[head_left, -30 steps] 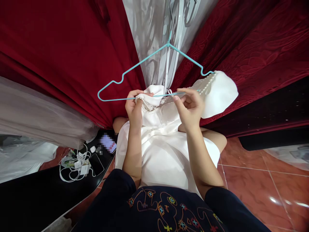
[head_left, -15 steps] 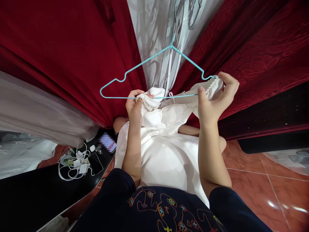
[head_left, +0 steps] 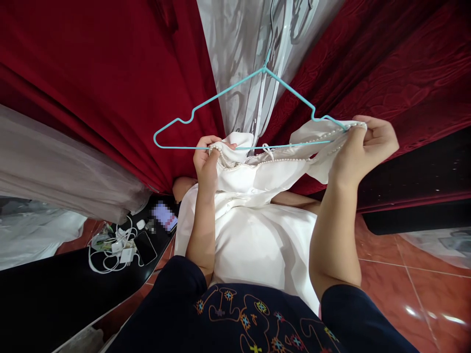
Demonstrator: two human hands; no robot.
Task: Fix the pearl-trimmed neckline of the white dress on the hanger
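A white dress (head_left: 253, 235) with pearl-like beads along its neckline lies across my lap. Its top is lifted towards a light blue hanger (head_left: 228, 90), whose metal hook points upwards. The hanger's right end sits inside the beaded right strap, while its left end sticks out bare. My left hand (head_left: 206, 159) is closed on the beaded edge of the dress, right at the hanger's bottom bar. Out to the right, my right hand (head_left: 368, 147) pinches the strap and pulls it taut past the hanger's tip. Some of its fingers are hidden behind the cloth.
Red curtains (head_left: 110, 73) hang on both sides, with white fabric (head_left: 235, 63) and pale hangers between them. On a black bench (head_left: 73, 289) at the left lie white cables (head_left: 106, 264), a dark phone (head_left: 146, 248) and a lit phone (head_left: 164, 215). The floor has reddish tiles (head_left: 415, 294).
My right hand has moved to the right, drawing the strap further over the hanger's right end, and its fingers have closed. The left hand keeps its place on the dress.
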